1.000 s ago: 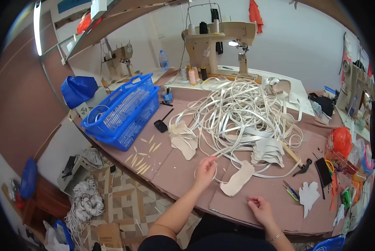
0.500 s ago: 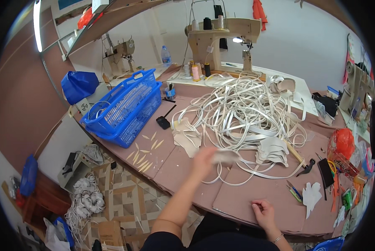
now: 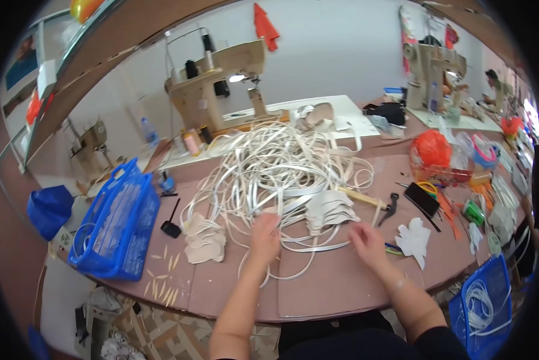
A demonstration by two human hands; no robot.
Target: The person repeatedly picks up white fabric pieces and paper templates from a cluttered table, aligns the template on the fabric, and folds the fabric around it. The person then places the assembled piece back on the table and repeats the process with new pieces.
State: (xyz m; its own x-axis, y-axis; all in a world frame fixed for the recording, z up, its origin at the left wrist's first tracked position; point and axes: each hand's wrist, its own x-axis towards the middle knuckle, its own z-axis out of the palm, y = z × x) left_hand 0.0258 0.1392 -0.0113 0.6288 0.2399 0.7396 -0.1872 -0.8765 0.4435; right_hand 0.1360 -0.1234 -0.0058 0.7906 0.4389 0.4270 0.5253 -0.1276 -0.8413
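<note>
Half a second ago our left hand [image 3: 264, 233] was a blur, carrying a pale flat piece across the middle of the table; a second ago it pressed on that piece at lower centre. Now it lies still at the near edge of the tangle of white strips [image 3: 275, 171], fingers curled into the strands; we cannot tell whether they pinch one. Our right hand [image 3: 365, 241], earlier lower and nearer the table's edge, has come up toward the centre. It rests just below the stack of cut beige pieces [image 3: 329, 210], fingers loosely bent and holding nothing that we can make out. The two hands are apart, with loops of strip between them. The view has also swung, so the table sits further right than before.

Counting: we see one tangle of strips at centre, and two stacks of beige cut pieces, the second stack [image 3: 204, 241] at left of centre. One white cut shape [image 3: 414, 239] lies right of the right hand. There are two blue baskets, one [image 3: 116, 222] at left on the table and another [image 3: 482, 303] at lower right beside it. One black-headed hammer [image 3: 374, 201] lies right of the stack. Three sewing machines stand at the back: the large one [image 3: 215, 78] at upper centre, one [image 3: 89, 141] at upper left, one [image 3: 434, 63] at upper right. One orange bag [image 3: 431, 150] sits at right.
</note>
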